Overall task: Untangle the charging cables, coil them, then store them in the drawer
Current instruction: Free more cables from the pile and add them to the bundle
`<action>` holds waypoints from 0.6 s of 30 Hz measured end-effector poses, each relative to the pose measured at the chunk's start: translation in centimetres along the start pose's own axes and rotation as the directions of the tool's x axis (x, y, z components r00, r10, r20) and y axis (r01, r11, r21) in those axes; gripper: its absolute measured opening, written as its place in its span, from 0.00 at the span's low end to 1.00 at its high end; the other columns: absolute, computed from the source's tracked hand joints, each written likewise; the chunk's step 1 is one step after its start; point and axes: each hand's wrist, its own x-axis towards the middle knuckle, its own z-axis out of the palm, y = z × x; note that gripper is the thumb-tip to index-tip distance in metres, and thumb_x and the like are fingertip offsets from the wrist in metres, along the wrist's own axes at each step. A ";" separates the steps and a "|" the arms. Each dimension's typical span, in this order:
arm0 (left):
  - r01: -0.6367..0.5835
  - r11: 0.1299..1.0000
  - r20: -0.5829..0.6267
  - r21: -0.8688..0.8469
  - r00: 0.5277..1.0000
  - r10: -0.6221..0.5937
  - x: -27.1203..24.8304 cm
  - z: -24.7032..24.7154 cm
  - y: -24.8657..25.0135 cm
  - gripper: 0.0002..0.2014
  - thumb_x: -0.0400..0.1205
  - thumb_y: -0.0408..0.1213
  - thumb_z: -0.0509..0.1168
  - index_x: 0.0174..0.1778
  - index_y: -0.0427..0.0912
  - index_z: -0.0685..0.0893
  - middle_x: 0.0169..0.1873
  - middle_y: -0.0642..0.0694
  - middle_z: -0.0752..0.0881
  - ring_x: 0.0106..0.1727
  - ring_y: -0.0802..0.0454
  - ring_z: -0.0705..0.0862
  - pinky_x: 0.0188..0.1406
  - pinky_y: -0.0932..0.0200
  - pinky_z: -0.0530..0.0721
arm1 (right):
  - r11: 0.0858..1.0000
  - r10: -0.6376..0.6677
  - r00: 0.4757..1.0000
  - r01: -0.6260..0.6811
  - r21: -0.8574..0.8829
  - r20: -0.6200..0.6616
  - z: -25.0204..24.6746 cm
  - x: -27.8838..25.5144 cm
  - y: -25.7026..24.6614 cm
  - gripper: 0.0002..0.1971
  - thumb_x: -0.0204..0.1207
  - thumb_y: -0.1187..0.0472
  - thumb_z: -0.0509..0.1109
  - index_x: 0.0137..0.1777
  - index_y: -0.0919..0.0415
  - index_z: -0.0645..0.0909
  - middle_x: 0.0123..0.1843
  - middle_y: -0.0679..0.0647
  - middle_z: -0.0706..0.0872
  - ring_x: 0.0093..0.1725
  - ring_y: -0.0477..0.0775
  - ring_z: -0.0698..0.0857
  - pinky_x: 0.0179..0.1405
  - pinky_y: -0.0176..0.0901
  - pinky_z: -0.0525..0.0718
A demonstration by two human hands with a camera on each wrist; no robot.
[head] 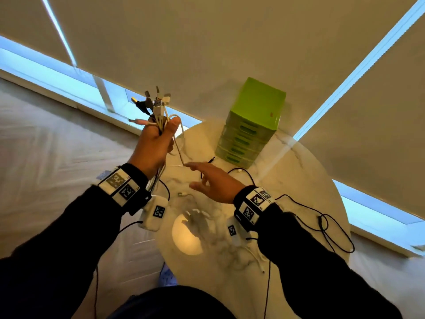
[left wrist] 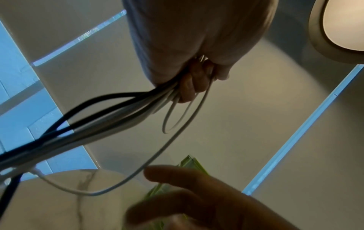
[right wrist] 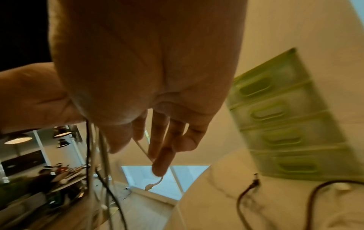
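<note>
My left hand [head: 161,139] is raised over the table's left edge and grips a bundle of white and black charging cables [head: 158,111], their plugs sticking up above the fist. In the left wrist view the curled fingers [left wrist: 189,88] clamp the cable bundle [left wrist: 118,112], which trails down to the left. One thin white cable [head: 179,148] hangs out of the bundle. My right hand [head: 207,180] is spread below it, and the index fingertip [right wrist: 160,168] touches that white cable [right wrist: 152,185] near its small plug. A green drawer unit [head: 250,120] stands shut at the table's far side.
The round marble table [head: 299,180] carries a loose black cable [head: 239,171] with a jack plug in front of the drawers, a small connector [head: 180,194] and a white cable [head: 257,259] near the front edge. Black sensor leads [head: 326,226] trail from my right wrist. Window blinds rise behind.
</note>
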 end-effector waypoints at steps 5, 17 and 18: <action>0.052 0.998 -0.114 0.020 0.992 -0.049 -1.0 -4.6 -1.1 0.22 0.88 0.52 0.62 0.37 0.38 0.75 0.22 0.49 0.70 0.24 0.56 0.69 0.28 0.62 0.73 | 0.999 -0.029 0.997 0.032 0.034 -0.075 1.7 4.8 -5.1 0.19 0.86 0.48 0.65 0.72 0.55 0.73 0.62 0.52 0.84 0.52 0.53 0.86 0.58 0.54 0.87; 0.150 0.943 -0.383 -0.298 0.886 -0.262 -4.8 -15.4 -4.5 0.17 0.92 0.52 0.54 0.46 0.44 0.76 0.26 0.54 0.66 0.23 0.60 0.62 0.22 0.63 0.62 | 0.944 -0.293 0.955 0.296 0.148 -0.037 9.2 12.3 -10.7 0.13 0.91 0.65 0.53 0.68 0.51 0.72 0.53 0.52 0.90 0.45 0.45 0.90 0.48 0.38 0.89; 0.143 0.932 -0.404 -0.332 0.871 -0.278 -5.1 -16.3 -4.9 0.16 0.92 0.51 0.53 0.47 0.44 0.76 0.27 0.54 0.66 0.23 0.60 0.62 0.22 0.64 0.62 | 0.937 -0.315 0.949 0.313 0.155 -0.014 10.2 12.5 -11.1 0.11 0.91 0.64 0.53 0.69 0.52 0.69 0.54 0.52 0.91 0.44 0.44 0.90 0.47 0.35 0.89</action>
